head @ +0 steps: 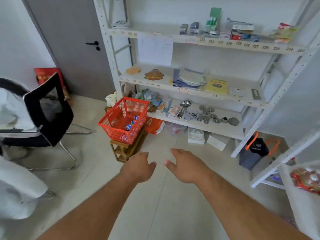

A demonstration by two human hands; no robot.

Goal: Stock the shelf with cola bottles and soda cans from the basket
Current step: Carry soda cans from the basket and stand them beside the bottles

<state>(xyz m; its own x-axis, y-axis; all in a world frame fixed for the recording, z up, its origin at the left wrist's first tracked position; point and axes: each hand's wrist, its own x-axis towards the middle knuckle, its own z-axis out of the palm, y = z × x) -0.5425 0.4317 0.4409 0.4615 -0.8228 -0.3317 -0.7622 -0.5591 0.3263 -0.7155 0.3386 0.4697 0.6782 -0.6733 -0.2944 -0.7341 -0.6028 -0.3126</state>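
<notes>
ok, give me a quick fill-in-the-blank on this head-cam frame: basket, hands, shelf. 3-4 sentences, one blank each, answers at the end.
1. The red plastic mesh basket sits on a stack of brown ____ crates.
2. The blue soda cans lie inside the ____.
3. The left hand and right hand both hold ____.
4. The black chair stands to the ____ of the basket in the picture.

Answers: wooden; basket; nothing; left
</notes>
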